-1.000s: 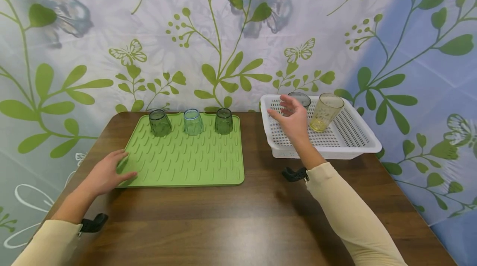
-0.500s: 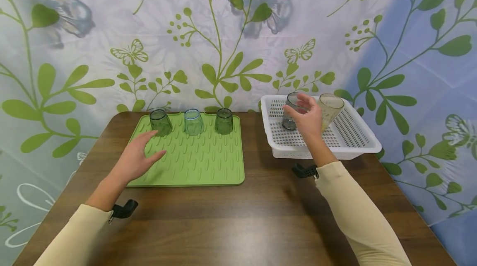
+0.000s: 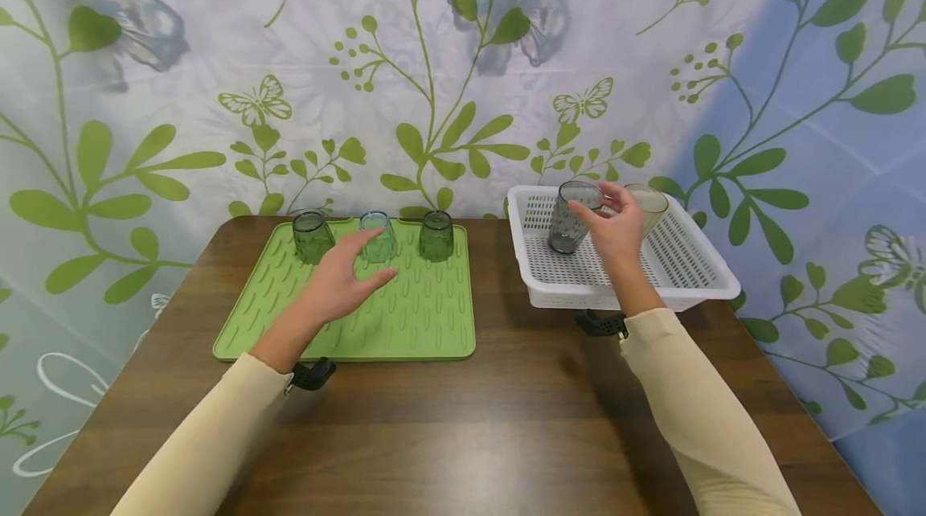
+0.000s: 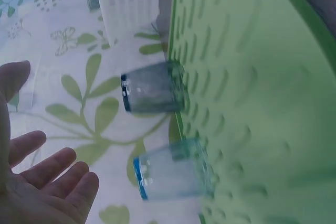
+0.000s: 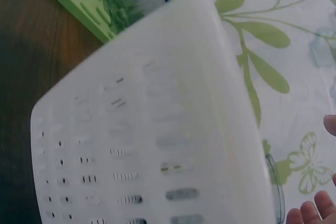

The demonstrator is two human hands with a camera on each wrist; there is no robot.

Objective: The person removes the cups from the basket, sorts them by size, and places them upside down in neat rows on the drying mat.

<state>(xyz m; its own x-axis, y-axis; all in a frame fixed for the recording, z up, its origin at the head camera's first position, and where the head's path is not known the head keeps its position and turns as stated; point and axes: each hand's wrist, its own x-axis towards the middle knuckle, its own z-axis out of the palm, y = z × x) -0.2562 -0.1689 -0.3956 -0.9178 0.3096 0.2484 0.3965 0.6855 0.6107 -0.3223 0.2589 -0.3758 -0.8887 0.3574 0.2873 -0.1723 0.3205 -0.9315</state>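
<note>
My left hand (image 3: 340,279) hovers over the green drying mat (image 3: 412,323), fingers spread and holding nothing. Beyond its fingertips stands a light blue glass (image 3: 378,247), partly overlapped by the hand. Dark green glasses flank it, a left one (image 3: 313,239) and a right one (image 3: 436,236). Over the white basket (image 3: 560,291), my right hand (image 3: 618,235) has its thumb and fingers apart. Its thumb overlaps a tall grey glass (image 3: 564,227) in the head view. Behind the fingers, a pale yellow glass (image 3: 651,206) is partly hidden.
Mat and basket rest on a brown wooden table (image 3: 463,436), with a strip of wood between them. A patterned cloth (image 3: 463,58) hangs right behind the table. In the right wrist view the basket's slotted wall (image 5: 142,114) blocks much of its inside.
My left hand has moved right, from the mat's left edge to in front of the blue glass. My right hand has shifted right, uncovering the grey glass and covering more of the yellow one.
</note>
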